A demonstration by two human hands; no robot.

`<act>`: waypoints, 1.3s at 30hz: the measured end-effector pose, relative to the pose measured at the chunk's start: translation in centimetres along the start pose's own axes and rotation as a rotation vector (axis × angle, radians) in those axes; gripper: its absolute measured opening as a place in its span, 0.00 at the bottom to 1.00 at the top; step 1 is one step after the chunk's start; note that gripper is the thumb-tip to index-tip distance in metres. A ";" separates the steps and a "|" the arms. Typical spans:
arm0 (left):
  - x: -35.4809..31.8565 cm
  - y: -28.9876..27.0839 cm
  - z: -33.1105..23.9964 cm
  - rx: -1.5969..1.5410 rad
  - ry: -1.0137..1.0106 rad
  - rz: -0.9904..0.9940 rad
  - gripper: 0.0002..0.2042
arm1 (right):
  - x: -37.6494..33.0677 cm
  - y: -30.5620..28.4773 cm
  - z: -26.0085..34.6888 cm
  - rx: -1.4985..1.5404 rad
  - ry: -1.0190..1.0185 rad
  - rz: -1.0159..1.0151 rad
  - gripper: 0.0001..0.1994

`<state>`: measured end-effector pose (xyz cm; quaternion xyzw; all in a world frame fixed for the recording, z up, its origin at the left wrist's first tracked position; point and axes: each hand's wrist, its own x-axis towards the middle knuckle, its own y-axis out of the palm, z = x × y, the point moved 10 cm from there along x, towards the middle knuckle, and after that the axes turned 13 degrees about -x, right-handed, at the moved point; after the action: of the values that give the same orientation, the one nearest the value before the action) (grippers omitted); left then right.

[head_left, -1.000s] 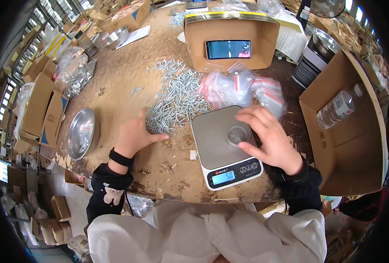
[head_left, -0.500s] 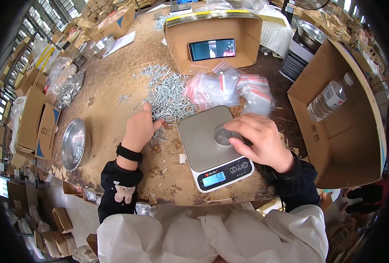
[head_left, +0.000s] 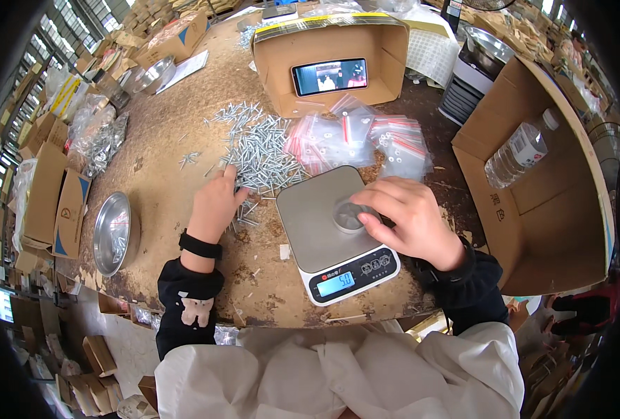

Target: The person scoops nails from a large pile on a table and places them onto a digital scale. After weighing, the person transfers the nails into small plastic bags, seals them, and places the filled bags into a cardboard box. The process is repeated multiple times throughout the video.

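Observation:
My left hand (head_left: 214,206) rests at the near edge of a pile of silver screws (head_left: 259,150). Its thumb and index finger are apart, with nothing visible between them; the other fingers are hidden. My right hand (head_left: 409,222) grips the rim of a small, shallow round cup (head_left: 347,218) with thumb and fingers. That cup stands on the grey plate of a white digital scale (head_left: 318,241), whose blue display is lit. Whatever lies inside the cup is too indistinct to make out. Beyond the scale are small clear zip bags (head_left: 338,143) with red strips, some holding small round parts.
A phone (head_left: 329,77) leans inside an open cardboard box (head_left: 387,70) at the back. On the right, another carton (head_left: 547,237) holds a plastic bottle (head_left: 523,153). A steel bowl (head_left: 134,241) with a few pieces stands left, near bagged parts (head_left: 97,143) and cartons (head_left: 71,209).
The whole view has shifted slightly, moving things a little to the left. Both hands stay at the same places, and the scale's reading looks unchanged. The phone's picture differs.

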<state>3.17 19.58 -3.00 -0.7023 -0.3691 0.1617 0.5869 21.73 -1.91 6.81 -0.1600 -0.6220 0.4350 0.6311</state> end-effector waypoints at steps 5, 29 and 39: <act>-0.2 -0.2 -0.8 -0.003 0.033 0.031 0.16 | -0.1 0.1 0.0 -0.003 -0.004 0.013 0.08; -0.4 -0.9 -0.6 0.056 0.112 -0.034 0.11 | 0.2 0.9 -1.1 0.025 0.063 0.145 0.26; -0.8 -4.2 -8.7 -0.825 0.122 -0.064 0.08 | -1.4 5.0 -0.3 0.130 0.098 0.356 0.36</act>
<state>7.00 13.03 3.07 -0.8750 -0.3890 -0.0600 0.2818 20.49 -0.01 2.09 -0.2476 -0.5231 0.5707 0.5825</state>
